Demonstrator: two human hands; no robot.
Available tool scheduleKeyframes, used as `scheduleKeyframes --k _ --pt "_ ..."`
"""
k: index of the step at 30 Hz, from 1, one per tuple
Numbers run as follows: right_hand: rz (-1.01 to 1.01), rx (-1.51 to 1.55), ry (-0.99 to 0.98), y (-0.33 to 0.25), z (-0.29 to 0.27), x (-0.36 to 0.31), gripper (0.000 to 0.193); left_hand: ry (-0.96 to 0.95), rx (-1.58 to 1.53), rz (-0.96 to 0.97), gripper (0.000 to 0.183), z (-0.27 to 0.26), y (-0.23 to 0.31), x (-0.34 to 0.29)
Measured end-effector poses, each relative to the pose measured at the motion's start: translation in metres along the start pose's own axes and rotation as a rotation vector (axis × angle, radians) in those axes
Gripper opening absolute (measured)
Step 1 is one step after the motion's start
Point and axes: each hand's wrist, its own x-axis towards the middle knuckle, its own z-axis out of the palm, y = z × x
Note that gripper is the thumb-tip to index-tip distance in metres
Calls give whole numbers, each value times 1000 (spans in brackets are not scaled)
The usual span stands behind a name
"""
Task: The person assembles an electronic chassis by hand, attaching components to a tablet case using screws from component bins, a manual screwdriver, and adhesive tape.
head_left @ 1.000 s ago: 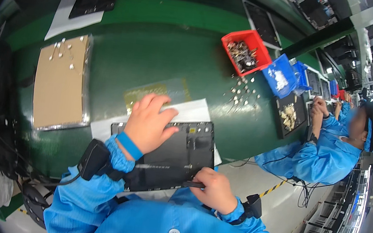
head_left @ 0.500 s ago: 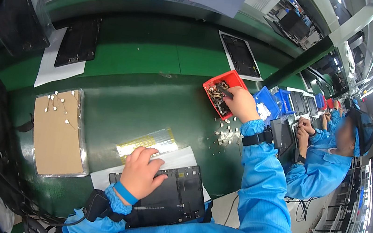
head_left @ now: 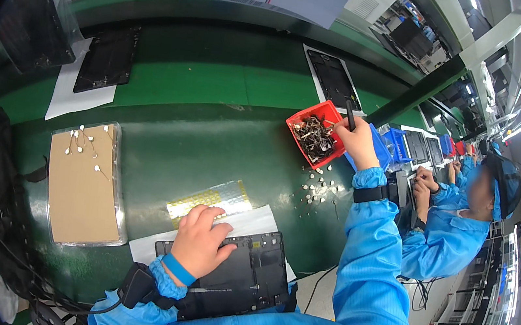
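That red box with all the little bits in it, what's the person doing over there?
The person's right hand holds a slim black tool at the right edge of the red plastic bin, which has a heap of small dark and pale pieces inside. Their left hand rests on a flat black rectangular panel, with a white paper-like sheet showing from under it. Small white pieces lie scattered on the green table near the bin.

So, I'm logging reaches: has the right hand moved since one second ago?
Yes: against the red bin, the right hand has gone forward and right, from the black panel to the bin's right rim.
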Motion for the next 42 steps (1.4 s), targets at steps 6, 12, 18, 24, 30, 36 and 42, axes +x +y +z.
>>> scheduleKeyframes --k 6,12,18,24,30,36,42 --pt "-155 130 168 -17 10 -34 7 69 -32 28 26 0 -2 -1" --pt "-694 -126 220 -49 49 -120 15 211 -360 31 16 -3 -1 1" --pt "-835 -453 -3 -22 86 -126 19 201 -312 43 15 -3 -3 2" --pt "-508 -329 -26 -32 80 -120 17 208 -288 44 15 -2 -7 2" --pt "-363 -432 -71 -39 98 -102 17 230 -259 42 15 -1 -8 0" --pt "-195 -178 -86 -50 79 -116 14 223 -239 37 16 2 -12 -1" --pt "184 236 -249 -37 50 -200 9 159 -180 47 16 3 -11 -2"
